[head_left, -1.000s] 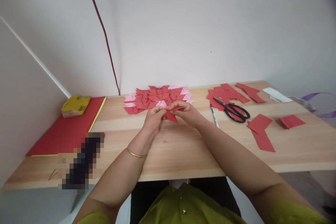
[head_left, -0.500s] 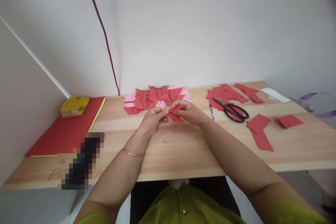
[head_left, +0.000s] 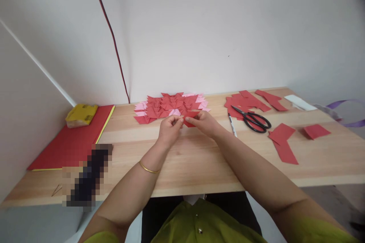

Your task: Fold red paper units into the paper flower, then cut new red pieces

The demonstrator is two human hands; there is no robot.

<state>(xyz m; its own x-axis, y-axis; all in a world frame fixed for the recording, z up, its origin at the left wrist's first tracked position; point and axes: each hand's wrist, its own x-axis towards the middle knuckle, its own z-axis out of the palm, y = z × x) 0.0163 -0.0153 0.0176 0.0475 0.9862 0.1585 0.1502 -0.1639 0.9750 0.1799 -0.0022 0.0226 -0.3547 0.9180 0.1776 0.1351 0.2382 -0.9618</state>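
A small folded piece of red paper (head_left: 190, 114) is pinched between my two hands above the middle of the table. My left hand (head_left: 170, 126) grips its left end with thumb and bent fingers. From the other side my right hand (head_left: 205, 122) holds it, thumb on the near face and fingers behind. Just beyond my hands lies a spread of red and pink folded paper pieces (head_left: 171, 102), overlapping with pointed tips. My fingers cover part of the paper, so its exact folds cannot be made out.
On the right lie black-handled scissors (head_left: 252, 118), a marker pen (head_left: 232, 124), red paper offcuts (head_left: 283, 142) and a white strip (head_left: 300, 102). Leftward, a yellow packet (head_left: 81, 115) rests on red sheets (head_left: 65, 140). A blurred dark object (head_left: 89, 174) lies near the front edge.
My right thumb has moved onto the near face of the red paper, and its lower flap no longer hangs open. My left hand has turned slightly, its fingers more curled.
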